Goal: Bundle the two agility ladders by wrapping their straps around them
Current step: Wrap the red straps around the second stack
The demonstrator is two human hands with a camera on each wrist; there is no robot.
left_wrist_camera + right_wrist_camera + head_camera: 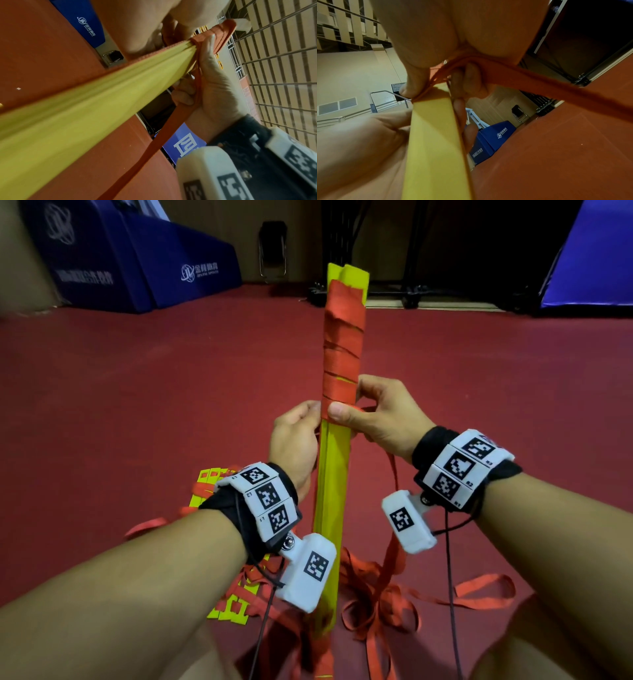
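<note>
A stack of yellow ladder rungs (334, 474) stands upright in front of me, its foot on the red floor. A red strap (342, 350) is wound around its upper half in several turns. My left hand (296, 436) grips the stack from the left, just below the wrapping. My right hand (373, 412) pinches the strap against the stack, thumb across the lowest turn. The loose strap (394, 474) hangs from that hand to the floor. The wrist views show the rungs (102, 94) (433, 135) and the taut strap (154, 146) (539, 86). A second ladder (236, 601) lies spread at lower left.
Loose red strap coils (376, 594) lie around the foot of the stack. Blue padded mats (137, 268) lean at the back left and another (589, 261) at the right. A folding chair (272, 251) and a dark wheeled rack (394, 251) stand by the far wall.
</note>
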